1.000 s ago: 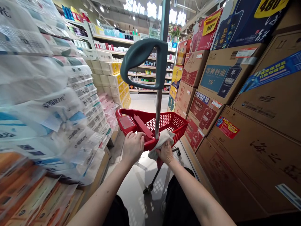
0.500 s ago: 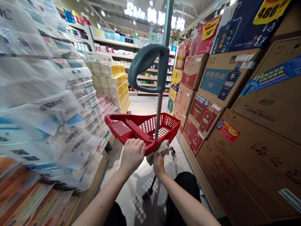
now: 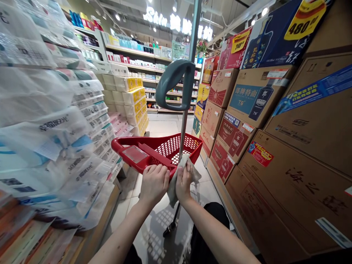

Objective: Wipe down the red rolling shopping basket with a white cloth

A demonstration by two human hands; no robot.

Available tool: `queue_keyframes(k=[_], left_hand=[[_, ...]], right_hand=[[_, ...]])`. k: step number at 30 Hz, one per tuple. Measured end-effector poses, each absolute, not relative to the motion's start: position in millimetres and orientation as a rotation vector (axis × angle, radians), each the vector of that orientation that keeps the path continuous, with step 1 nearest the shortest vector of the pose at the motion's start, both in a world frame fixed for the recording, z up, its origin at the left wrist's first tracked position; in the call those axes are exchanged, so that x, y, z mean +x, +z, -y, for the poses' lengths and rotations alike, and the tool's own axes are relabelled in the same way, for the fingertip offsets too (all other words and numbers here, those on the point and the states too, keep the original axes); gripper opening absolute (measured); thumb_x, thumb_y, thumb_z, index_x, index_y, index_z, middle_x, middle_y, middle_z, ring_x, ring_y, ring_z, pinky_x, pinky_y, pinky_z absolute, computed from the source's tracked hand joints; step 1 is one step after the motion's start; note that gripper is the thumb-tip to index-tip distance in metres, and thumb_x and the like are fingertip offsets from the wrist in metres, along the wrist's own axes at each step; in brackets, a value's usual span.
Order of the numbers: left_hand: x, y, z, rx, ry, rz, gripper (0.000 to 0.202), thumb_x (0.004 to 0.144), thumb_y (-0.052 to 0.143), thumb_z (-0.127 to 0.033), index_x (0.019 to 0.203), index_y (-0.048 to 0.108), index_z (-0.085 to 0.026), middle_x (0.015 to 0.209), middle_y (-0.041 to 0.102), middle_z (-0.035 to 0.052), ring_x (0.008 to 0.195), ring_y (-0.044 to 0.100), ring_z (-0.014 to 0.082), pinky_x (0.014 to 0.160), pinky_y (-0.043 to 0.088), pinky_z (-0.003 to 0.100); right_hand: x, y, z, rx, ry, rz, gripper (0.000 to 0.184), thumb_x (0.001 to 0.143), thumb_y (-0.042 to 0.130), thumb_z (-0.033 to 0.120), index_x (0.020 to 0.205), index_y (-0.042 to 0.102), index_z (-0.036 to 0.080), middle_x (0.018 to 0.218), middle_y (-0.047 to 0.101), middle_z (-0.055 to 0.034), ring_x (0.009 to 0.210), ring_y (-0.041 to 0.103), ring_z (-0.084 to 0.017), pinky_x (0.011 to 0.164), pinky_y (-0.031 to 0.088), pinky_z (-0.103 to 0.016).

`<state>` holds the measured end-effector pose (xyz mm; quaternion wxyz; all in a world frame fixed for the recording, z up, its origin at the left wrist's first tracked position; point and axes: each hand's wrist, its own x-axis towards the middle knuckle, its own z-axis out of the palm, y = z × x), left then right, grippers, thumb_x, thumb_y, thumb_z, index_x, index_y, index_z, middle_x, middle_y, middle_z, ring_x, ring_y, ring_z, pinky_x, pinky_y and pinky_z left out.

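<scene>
A red wheeled shopping basket (image 3: pixel 165 150) stands in the aisle just ahead of me, with a metal pole (image 3: pixel 183 128) rising from its near rim to a grey-green loop handle (image 3: pixel 176 82). My left hand (image 3: pixel 154 182) is curled over the near red rim. Beside it, my right hand (image 3: pixel 183 181) presses a pale cloth (image 3: pixel 176 183) against the rim at the foot of the pole, its fingers lying over the cloth.
Plastic-wrapped tissue packs (image 3: pixel 55 128) are stacked high on the left. Large cardboard cartons (image 3: pixel 288 146) wall the right side. A tiled aisle floor (image 3: pixel 162 126) runs ahead to stocked shelves (image 3: pixel 137 55). The basket's wheel (image 3: pixel 167 232) rests near my knees.
The basket's near rim has shifted left and toward me. My right hand with the cloth rose from below the rim to the pole's foot. My left hand stayed on the rim.
</scene>
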<state>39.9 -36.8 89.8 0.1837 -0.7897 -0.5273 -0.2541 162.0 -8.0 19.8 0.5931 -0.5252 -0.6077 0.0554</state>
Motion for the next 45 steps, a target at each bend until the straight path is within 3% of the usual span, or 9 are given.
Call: queue_keyframes(k=[6,12,14,19,25,31,38,41,45], left_hand=[[37,92,34,-2.267,-0.733,1.466,0.027,0.092,0.032,-0.029,0.075,0.051,-0.020,0.079,0.056,0.0055,0.081,0.048,0.0209,0.082,0.034,0.039],[50,91,34,-2.221,-0.775,1.503,0.027,0.092,0.033,-0.030,0.076,0.052,-0.020,0.081,0.058,0.0065,0.083,0.050,0.0223,0.083,0.034,0.040],[55,91,34,-2.171,-0.764,1.534,0.027,0.091,0.033,-0.031,0.076,0.052,-0.020,0.080,0.058,0.0074,0.083,0.050,0.0232,0.083,0.034,0.041],[63,90,33,-2.153,-0.768,1.578,0.026,0.092,0.033,-0.032,0.082,0.053,-0.020,0.082,0.059,0.0078,0.083,0.051,0.0243,0.083,0.035,0.041],[62,86,29,-2.239,-1.123,1.621,0.021,0.091,0.036,-0.033,0.096,0.051,-0.020,0.087,0.063,0.0052,0.087,0.055,0.0227,0.089,0.035,0.041],[58,82,29,-2.333,-1.490,1.665,0.027,0.093,0.029,-0.034,0.111,0.046,-0.021,0.105,0.063,0.0053,0.099,0.055,0.0206,0.095,0.034,0.042],[55,86,29,-2.381,-1.643,1.716,0.034,0.094,0.026,-0.037,0.118,0.046,-0.023,0.113,0.060,0.0060,0.106,0.053,0.0206,0.097,0.037,0.043],[49,91,23,-2.406,-1.596,1.685,0.033,0.094,0.029,-0.037,0.115,0.048,-0.021,0.114,0.059,0.0071,0.107,0.053,0.0203,0.095,0.040,0.039],[29,99,6,-2.357,-1.459,1.633,0.031,0.093,0.031,-0.034,0.111,0.050,-0.018,0.111,0.059,0.0085,0.106,0.054,0.0199,0.092,0.042,0.035]], right_hand=[[183,18,-24,-1.234,0.152,1.608,0.046,0.099,0.023,0.041,0.114,0.060,0.018,0.112,0.060,-0.0118,0.109,0.047,-0.024,0.098,0.036,-0.045],[194,20,-44,-1.236,0.315,1.479,0.058,0.098,0.018,0.046,0.087,0.066,0.017,0.087,0.060,-0.0093,0.095,0.053,-0.020,0.091,0.042,-0.036],[190,19,-39,-1.247,0.359,1.388,0.059,0.098,0.018,0.047,0.090,0.067,0.015,0.091,0.061,-0.0115,0.101,0.053,-0.021,0.094,0.041,-0.036],[172,11,-4,-1.183,0.326,1.369,0.051,0.099,0.021,0.042,0.126,0.055,0.014,0.125,0.056,-0.0136,0.132,0.037,-0.020,0.109,0.030,-0.041],[163,8,23,-1.152,0.197,1.462,0.046,0.099,0.026,0.036,0.136,0.044,0.016,0.140,0.045,-0.0128,0.134,0.035,-0.021,0.107,0.034,-0.042],[176,29,10,-1.024,0.032,1.620,0.037,0.097,0.027,0.027,0.114,0.059,0.019,0.116,0.059,-0.0103,0.116,0.050,-0.021,0.102,0.038,-0.043],[184,63,-19,-1.014,-0.018,1.948,0.041,0.098,0.028,0.030,0.081,0.064,0.020,0.080,0.065,-0.0055,0.080,0.059,-0.018,0.077,0.044,-0.031],[185,67,-24,-1.034,-0.001,2.011,0.046,0.099,0.026,0.035,0.077,0.064,0.020,0.074,0.064,-0.0046,0.073,0.058,-0.016,0.073,0.043,-0.029],[185,53,-16,-0.898,0.094,1.921,0.048,0.099,0.016,0.030,0.091,0.062,0.020,0.090,0.064,-0.0058,0.091,0.058,-0.017,0.086,0.043,-0.032]])
